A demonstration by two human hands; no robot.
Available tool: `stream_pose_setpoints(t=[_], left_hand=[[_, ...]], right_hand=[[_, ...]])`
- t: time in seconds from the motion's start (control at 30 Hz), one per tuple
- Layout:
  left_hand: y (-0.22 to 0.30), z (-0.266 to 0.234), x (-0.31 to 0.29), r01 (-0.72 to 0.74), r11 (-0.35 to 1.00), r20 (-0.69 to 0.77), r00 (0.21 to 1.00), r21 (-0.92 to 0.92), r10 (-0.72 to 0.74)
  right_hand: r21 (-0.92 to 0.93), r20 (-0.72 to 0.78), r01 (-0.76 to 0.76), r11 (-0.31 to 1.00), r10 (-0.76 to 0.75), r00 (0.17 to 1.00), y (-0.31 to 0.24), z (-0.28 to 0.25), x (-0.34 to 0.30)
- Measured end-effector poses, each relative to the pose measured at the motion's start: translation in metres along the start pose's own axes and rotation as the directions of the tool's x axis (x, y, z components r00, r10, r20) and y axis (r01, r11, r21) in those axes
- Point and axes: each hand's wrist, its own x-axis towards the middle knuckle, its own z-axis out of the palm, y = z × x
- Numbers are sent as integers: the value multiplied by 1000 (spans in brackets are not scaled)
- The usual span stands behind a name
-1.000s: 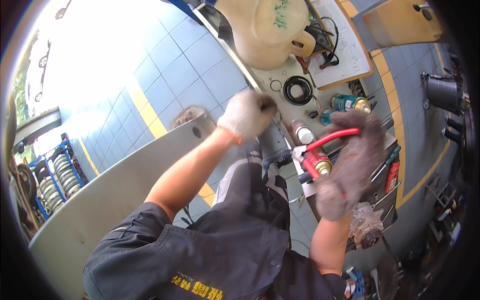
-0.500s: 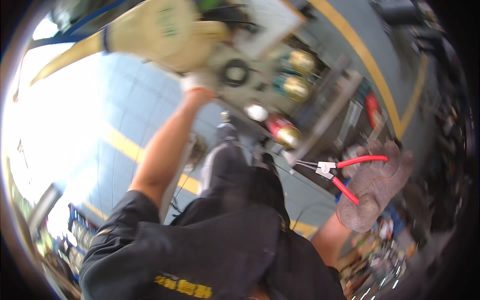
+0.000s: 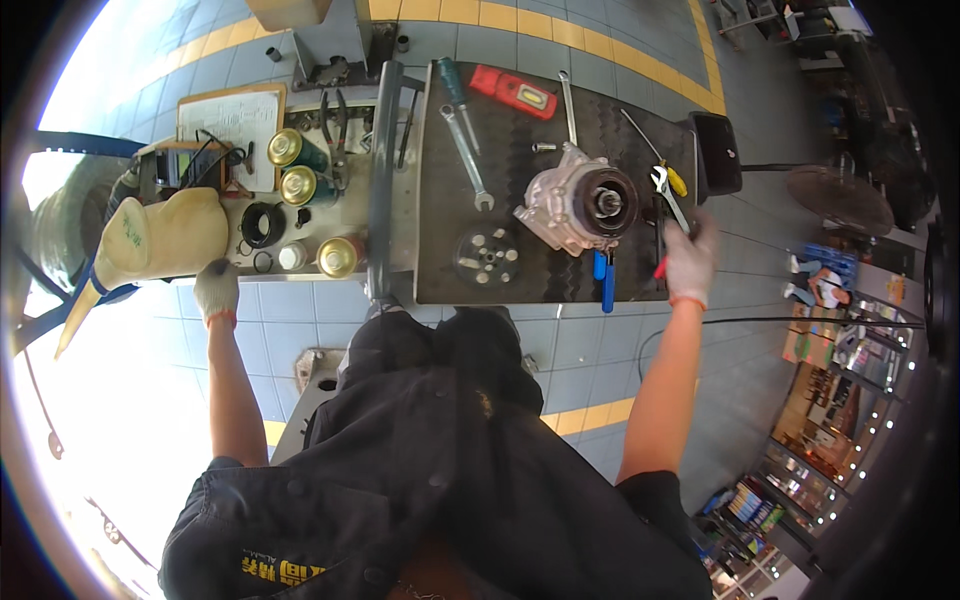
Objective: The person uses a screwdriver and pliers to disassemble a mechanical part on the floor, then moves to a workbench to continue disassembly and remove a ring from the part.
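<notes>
My gloved left hand [image 3: 216,290] is closed at the near edge of the left bench [image 3: 218,262], beside a cream-coloured bag-like cover [image 3: 165,235]. Over the right end of the dark work table [image 3: 400,275] is my gloved right hand [image 3: 692,262], its fingers blurred. A silver adjustable wrench [image 3: 668,192] reaches out from under its fingertips. Beside them shows a red handle tip [image 3: 660,268]; the rest of that tool is hidden. Left of this hand sits a cast metal housing [image 3: 578,200] with a round dark face and central shaft. A blue-handled tool [image 3: 606,280] lies in front of it.
On the work table are a round metal disc [image 3: 486,257], combination wrenches [image 3: 468,160], a red work light [image 3: 512,92] and a yellow-handled screwdriver [image 3: 675,178]. The left bench bears cans [image 3: 298,185], a black ring [image 3: 262,225], pliers [image 3: 338,140] and a clipboard [image 3: 235,120].
The view has swung round and steadied, bringing the whole work table in. Red-handled circlip pliers lay across my right palm; now that hand is down at the table, with only a red tip showing.
</notes>
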Motion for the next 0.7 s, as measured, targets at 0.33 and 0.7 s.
stream_pose_setpoints(t=[0.33, 0.7], left_hand=[[275, 32, -250, -450, 704, -150, 882, -549, 447], [455, 109, -278, -657, 517, -145, 684, -549, 715]], right_hand=[[-101, 323, 306, 947, -259, 910, 9, 53, 64], [-137, 863, 895, 423, -393, 318, -160, 15, 39]])
